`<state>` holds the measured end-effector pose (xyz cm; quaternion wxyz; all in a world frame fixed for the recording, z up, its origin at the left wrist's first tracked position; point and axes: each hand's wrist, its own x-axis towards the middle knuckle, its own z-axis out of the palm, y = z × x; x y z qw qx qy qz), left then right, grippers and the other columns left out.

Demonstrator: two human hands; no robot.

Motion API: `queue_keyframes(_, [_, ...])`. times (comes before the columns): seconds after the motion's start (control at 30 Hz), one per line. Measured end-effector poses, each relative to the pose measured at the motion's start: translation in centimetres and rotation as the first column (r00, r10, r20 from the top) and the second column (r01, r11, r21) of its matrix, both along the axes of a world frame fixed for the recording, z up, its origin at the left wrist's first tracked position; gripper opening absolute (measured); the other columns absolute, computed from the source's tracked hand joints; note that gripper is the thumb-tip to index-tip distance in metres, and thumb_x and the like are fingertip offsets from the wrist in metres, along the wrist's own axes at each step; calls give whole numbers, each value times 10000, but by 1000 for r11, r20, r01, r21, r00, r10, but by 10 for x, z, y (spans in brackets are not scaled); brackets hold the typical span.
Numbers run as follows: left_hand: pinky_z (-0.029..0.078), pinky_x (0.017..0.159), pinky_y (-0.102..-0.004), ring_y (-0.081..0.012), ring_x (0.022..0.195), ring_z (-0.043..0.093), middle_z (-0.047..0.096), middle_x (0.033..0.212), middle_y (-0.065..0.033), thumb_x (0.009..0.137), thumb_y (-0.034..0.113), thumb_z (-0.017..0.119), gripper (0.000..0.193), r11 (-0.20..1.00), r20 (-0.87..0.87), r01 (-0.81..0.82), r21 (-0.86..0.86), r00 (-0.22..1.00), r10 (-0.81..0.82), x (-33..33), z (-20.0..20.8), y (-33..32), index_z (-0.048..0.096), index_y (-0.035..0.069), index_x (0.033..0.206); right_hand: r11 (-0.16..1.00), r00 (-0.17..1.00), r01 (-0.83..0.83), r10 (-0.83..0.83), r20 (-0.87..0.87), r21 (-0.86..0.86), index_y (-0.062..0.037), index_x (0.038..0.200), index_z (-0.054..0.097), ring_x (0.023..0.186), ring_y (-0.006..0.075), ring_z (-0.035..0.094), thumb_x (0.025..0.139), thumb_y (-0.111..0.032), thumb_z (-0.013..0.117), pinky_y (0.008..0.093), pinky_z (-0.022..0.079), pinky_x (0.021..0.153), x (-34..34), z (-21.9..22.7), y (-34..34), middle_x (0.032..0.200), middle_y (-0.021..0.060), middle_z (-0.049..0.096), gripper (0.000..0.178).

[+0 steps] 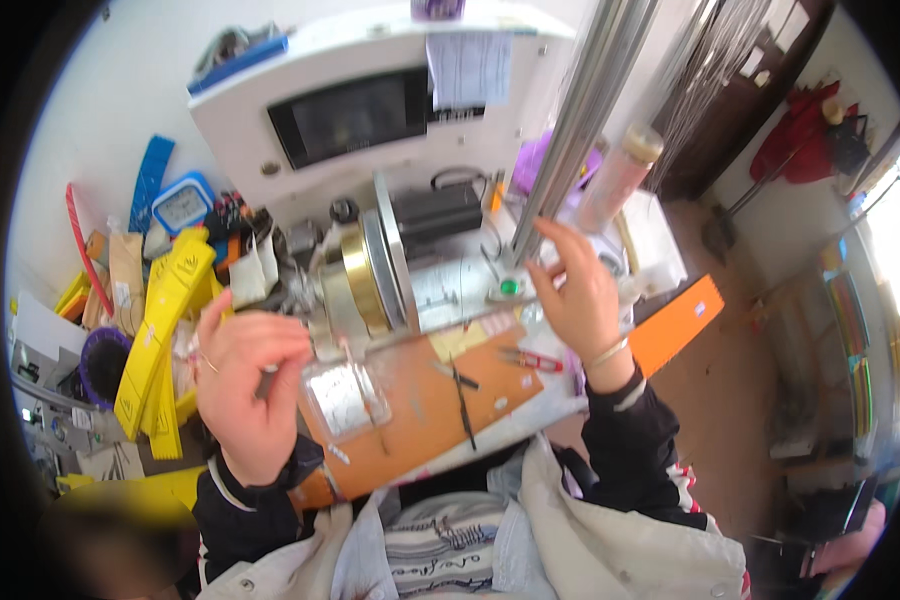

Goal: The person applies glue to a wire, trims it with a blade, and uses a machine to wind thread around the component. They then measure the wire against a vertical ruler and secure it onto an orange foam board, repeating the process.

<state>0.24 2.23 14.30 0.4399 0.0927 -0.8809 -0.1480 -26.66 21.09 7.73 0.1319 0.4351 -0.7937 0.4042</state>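
We see the fingers (265,335) of the left hand (245,395) loosely bent, thumb close by; we cannot tell whether they have hold of anything. On the right hand (585,305), thumb and forefinger stand well apart, and we make out nothing held. Between the two hands and a little farther off, we find a ring (365,285), nearer the left fingers. It is shiny and gold-coloured, standing on edge beside a large grey disc (394,250), with a black motor (438,215) to its right. A silver pole (590,110) rises by the right fingertips; we cannot tell whether they touch. Just right of the left fingers, on the near side, a clear box (342,402) lies on the brown tabletop (420,440). Farther right we see red-handled snips (535,360); yellow strips (165,325) are heaped far left.
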Motion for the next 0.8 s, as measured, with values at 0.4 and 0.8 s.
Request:
queue_keyframes(0.4, [395,1035,-479,-228,771,651,681,778,-38,762,-10,710,120,998,-71,62,33,996,-60,8,0,-10,652,92,786,815,941,-334,266,-207,-473,-6,1174,651,558,5,530,900,-26,662,182,427,504,12,254,-9,1059,25,707,275])
queue_keyframes(0.8, [419,987,-462,-213,752,662,699,781,-5,771,24,734,109,991,-76,124,41,990,-121,6,2,-12,669,109,794,695,983,-139,186,-10,-706,19,1026,720,634,87,633,908,-188,683,219,486,541,-68,365,-60,834,58,725,241])
